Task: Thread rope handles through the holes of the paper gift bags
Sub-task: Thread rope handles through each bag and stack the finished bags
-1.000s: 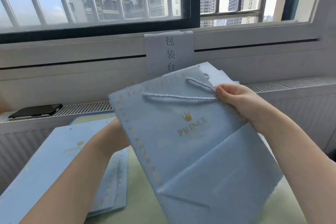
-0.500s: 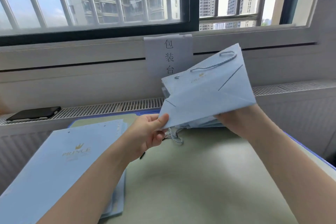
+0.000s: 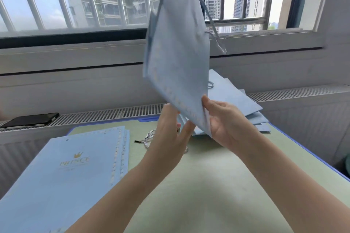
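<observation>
You hold one pale blue gift bag point(image 3: 178, 62) upright above the table point(image 3: 217, 185), its rope handle point(image 3: 214, 30) threaded and dangling. Your right hand point(image 3: 221, 121) pinches its lower corner; your left hand point(image 3: 170, 136) touches it with relaxed fingers. Finished bags point(image 3: 236, 100) lie behind; the unthreaded stack point(image 3: 66, 176) and loose ropes point(image 3: 148, 137) remain.

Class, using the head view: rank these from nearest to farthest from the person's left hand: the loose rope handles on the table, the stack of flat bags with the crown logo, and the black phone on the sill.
From the left hand:
1. Loose rope handles, just beside it on the table.
2. Stack of flat bags, at near left.
3. Black phone, on the sill at far left.
</observation>
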